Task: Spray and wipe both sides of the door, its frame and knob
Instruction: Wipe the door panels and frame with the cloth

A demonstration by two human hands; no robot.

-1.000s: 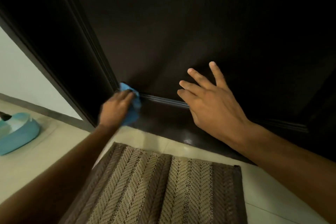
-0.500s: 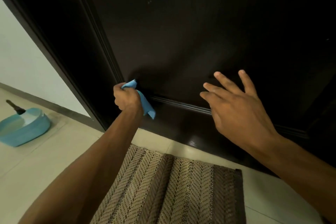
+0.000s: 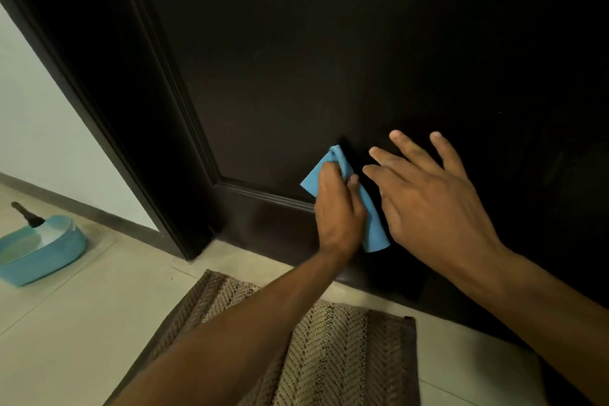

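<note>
Blue microfiber cloth (image 3: 342,175) is bunched in your left hand (image 3: 337,211), whose fingers curl round it and press it to the dark door (image 3: 329,59) just above the lower panel moulding. Your right hand (image 3: 431,208), at 3 o'clock of the cloth, has its fingers spread and straight near the door. At 9 o'clock a blue basin (image 3: 49,254) sits on the tiled floor (image 3: 82,323); a woven mat (image 3: 346,356) lies at 6 o'clock.

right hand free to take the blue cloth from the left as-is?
Probably yes. The right hand is open with fingers spread beside the blue cloth, which the left hand grips against the door; nothing lies between.
</note>
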